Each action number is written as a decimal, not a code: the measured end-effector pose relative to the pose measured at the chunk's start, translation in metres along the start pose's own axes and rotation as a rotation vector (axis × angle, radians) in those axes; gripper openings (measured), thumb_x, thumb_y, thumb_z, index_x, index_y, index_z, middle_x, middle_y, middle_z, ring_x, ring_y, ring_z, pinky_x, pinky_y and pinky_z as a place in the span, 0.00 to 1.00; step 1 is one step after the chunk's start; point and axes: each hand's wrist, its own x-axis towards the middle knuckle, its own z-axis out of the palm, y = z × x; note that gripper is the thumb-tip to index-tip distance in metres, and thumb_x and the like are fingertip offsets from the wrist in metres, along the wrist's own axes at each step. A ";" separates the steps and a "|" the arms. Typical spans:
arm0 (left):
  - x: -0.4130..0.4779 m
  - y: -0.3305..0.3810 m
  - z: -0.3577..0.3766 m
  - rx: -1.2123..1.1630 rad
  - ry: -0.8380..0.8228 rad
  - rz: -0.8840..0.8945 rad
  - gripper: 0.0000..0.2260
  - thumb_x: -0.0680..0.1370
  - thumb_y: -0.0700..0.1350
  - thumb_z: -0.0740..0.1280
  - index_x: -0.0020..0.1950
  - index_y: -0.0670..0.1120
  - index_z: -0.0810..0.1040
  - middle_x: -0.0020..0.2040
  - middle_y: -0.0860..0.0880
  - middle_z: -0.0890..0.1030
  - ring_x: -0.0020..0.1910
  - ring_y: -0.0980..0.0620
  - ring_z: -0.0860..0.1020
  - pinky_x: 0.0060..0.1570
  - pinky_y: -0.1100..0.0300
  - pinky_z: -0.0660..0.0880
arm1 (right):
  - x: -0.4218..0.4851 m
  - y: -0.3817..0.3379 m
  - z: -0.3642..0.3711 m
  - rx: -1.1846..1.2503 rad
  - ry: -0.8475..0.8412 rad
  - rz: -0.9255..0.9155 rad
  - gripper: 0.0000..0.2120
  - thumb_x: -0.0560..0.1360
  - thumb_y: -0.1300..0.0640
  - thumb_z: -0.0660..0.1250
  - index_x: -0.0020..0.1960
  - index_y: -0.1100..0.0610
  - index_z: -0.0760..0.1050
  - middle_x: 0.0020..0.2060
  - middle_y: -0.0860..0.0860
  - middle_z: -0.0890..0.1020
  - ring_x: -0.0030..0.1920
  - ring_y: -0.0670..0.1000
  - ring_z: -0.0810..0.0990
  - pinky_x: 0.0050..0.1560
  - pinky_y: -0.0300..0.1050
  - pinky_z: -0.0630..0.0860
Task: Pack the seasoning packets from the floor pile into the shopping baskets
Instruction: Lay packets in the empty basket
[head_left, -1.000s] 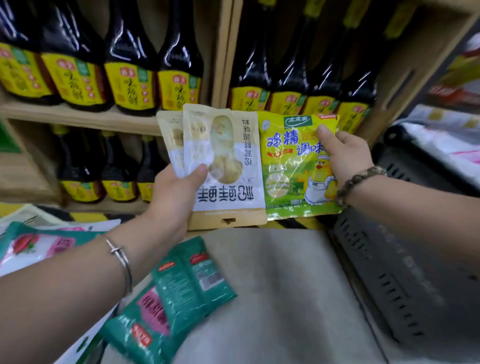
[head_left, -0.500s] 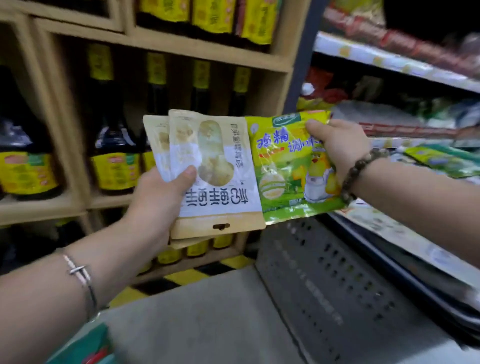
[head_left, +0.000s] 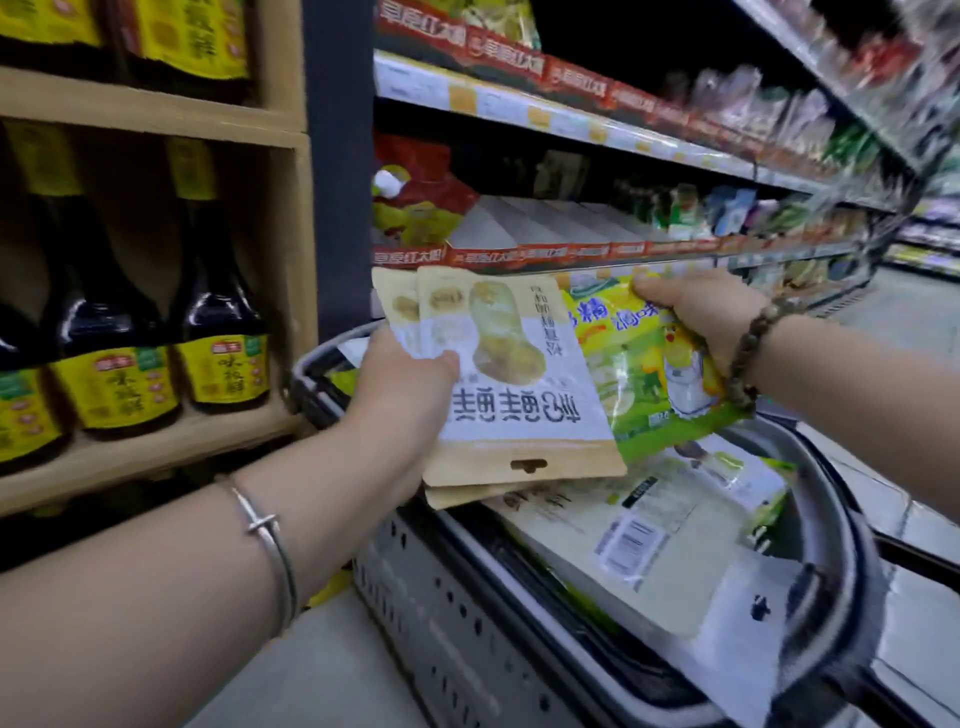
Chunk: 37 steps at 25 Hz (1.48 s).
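View has swung right since the earlier frame: the floor pile is out of shot, and both hands, which were up in front of the soy bottles, are now over a basket.

Left hand: fingers behind and thumb across the front, gripping two beige packets. They are fanned, upside down, with the rear one offset to the left. Right hand: curled round the top right corner of a green packet, whose left part is tucked behind the beige pair. All three are in the air above the far half of the grey shopping basket, touching nothing in it.

The basket is already loaded: pale and green loaded packets lie flat and look stacked close to rim height. The soy bottles sit on the wooden shelf at left, and the store shelving runs far right.

My read on the risks:
- The rear beige packet is held only by the overlap under one thumb. If the grip eases unevenly it slides out first, and may drop on the left rim or outside it.
- The green packet is pinched at one corner, so it will swing on release. Landing on a slick, sloped stack, it could skate towards the near-right side.
- The basket handle arches over the near-right end. A packet dropped there could hang on it instead of lying flat.
- With the load this high, anything not laid flat may ride over the rim.
- The frame is blurred, so exact clearances are uncertain.
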 end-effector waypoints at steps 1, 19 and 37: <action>0.000 -0.004 0.009 0.046 -0.012 -0.032 0.21 0.78 0.41 0.65 0.70 0.49 0.66 0.60 0.45 0.77 0.51 0.44 0.78 0.55 0.44 0.77 | 0.002 0.010 -0.005 -0.047 -0.023 0.058 0.30 0.66 0.40 0.72 0.57 0.63 0.77 0.46 0.56 0.82 0.46 0.58 0.81 0.54 0.60 0.78; -0.014 -0.030 0.068 1.322 -0.564 0.328 0.32 0.79 0.63 0.50 0.78 0.53 0.41 0.78 0.48 0.38 0.76 0.47 0.38 0.73 0.49 0.38 | -0.049 0.072 0.021 -0.781 -0.498 -0.324 0.31 0.77 0.35 0.49 0.76 0.41 0.44 0.76 0.43 0.53 0.75 0.45 0.50 0.73 0.60 0.45; -0.031 -0.038 0.071 1.260 -0.507 0.401 0.33 0.78 0.63 0.52 0.78 0.50 0.46 0.79 0.46 0.43 0.77 0.48 0.42 0.73 0.46 0.39 | -0.063 0.072 0.016 -0.859 -0.446 -0.396 0.37 0.73 0.30 0.48 0.76 0.45 0.46 0.77 0.48 0.50 0.75 0.49 0.55 0.74 0.49 0.54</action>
